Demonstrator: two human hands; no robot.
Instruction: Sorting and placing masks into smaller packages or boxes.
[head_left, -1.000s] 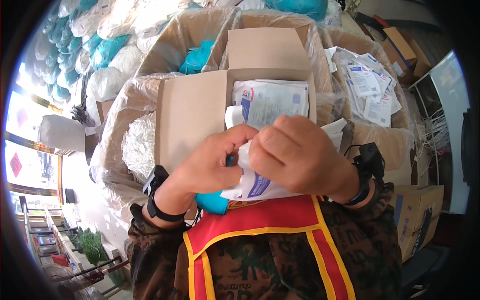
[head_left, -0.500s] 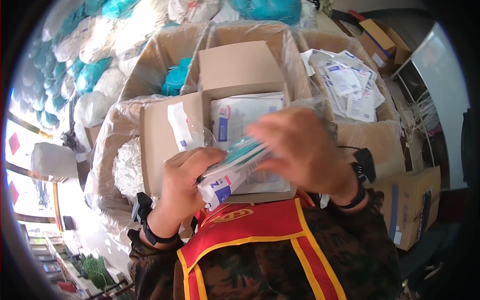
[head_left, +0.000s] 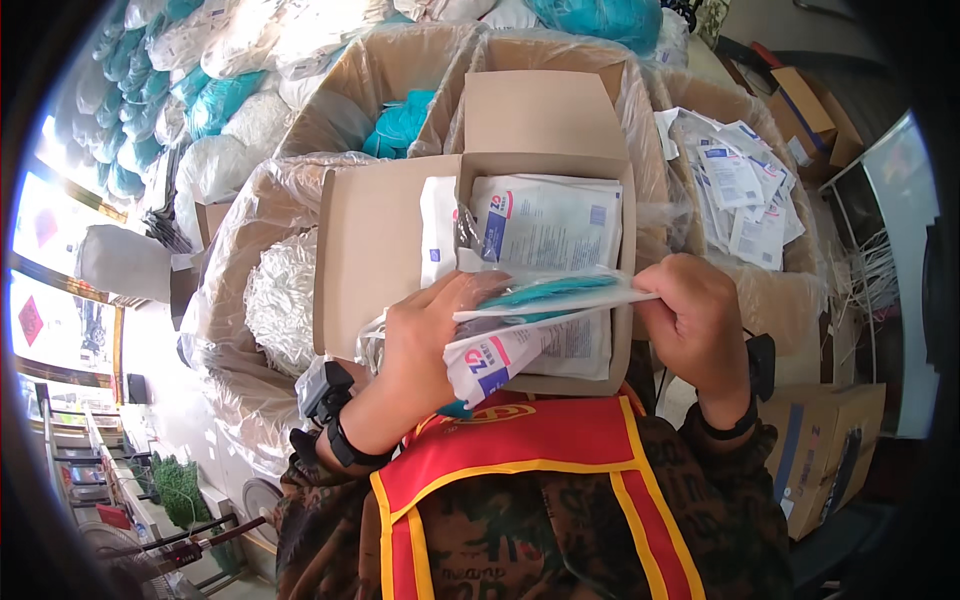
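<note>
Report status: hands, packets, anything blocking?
Left hand and right hand both grip flat packet stack. Held over open cardboard box. Nothing blocking.

An open cardboard box (head_left: 375, 250) holds flat white sealed packets (head_left: 545, 220), stacked inside.

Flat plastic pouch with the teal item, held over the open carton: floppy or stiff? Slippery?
Probably floppy: the pouch spans between the left hand and right hand, held at both ends. Likely light, since fingertip pinches carry it. Its film looks glossy, so it may slide against the other white packets in the carton.
</note>
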